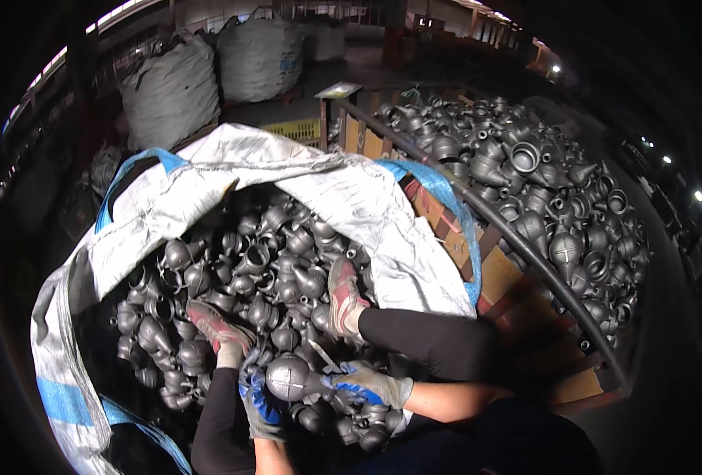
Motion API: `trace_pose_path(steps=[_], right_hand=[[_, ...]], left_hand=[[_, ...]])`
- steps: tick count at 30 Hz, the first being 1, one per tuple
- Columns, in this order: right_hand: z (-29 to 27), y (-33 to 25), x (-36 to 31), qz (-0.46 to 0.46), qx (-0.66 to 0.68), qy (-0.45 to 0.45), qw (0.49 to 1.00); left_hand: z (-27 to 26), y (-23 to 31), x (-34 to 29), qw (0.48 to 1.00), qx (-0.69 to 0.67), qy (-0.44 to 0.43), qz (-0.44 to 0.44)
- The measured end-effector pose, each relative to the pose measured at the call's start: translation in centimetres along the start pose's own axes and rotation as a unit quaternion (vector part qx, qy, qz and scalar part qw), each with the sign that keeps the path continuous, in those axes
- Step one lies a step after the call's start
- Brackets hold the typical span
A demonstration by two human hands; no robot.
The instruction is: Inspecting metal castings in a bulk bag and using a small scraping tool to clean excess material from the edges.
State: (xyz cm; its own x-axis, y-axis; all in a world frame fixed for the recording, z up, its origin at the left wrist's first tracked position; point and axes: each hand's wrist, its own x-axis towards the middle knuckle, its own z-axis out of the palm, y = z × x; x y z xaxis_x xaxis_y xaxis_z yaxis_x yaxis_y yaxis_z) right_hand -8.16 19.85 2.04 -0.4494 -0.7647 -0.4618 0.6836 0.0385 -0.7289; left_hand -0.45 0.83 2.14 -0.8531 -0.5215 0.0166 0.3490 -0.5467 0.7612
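Note:
A grey, bulb-shaped metal casting (289,378) with a raised cross on its round face is between my two gloved hands. My left hand (260,402), in a grey glove with a blue palm, is closed against the casting's left side. From the right, my right hand (369,385), gloved alike, closes round its narrower end. A thin pale strip (324,356) sticks up by the right fingers; whether it is a tool I cannot tell. Many similar castings (287,269) lie heaped beneath and around my hands.
A large white woven bulk bag (169,194) with blue straps surrounds the heap, and my shoes (344,297) rest on the castings. At the right, a metal-railed bin (517,245) holds more castings. Full bulk bags (260,59) and a yellow crate (294,129) stand behind.

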Motion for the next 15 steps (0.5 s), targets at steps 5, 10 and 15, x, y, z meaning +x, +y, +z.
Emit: trace_pose_path(steps=[5,10,15], right_hand=[[-0.8,-3.3,-0.6,0.048,0.237,-0.114,0.964],[-5.7,-12.2,-2.5,-0.012,0.354,-0.062,0.933],[-15.8,-29.3,-4.8,-0.203,0.102,0.068,0.971]], left_hand=[[2.5,1.3,-0.9,0.999,0.028,-0.038,-0.013],[-0.5,-0.3,0.5,0.995,0.094,-0.021,-0.016],[-4.4,-0.1,2.8,0.637,0.713,-0.098,0.277]])
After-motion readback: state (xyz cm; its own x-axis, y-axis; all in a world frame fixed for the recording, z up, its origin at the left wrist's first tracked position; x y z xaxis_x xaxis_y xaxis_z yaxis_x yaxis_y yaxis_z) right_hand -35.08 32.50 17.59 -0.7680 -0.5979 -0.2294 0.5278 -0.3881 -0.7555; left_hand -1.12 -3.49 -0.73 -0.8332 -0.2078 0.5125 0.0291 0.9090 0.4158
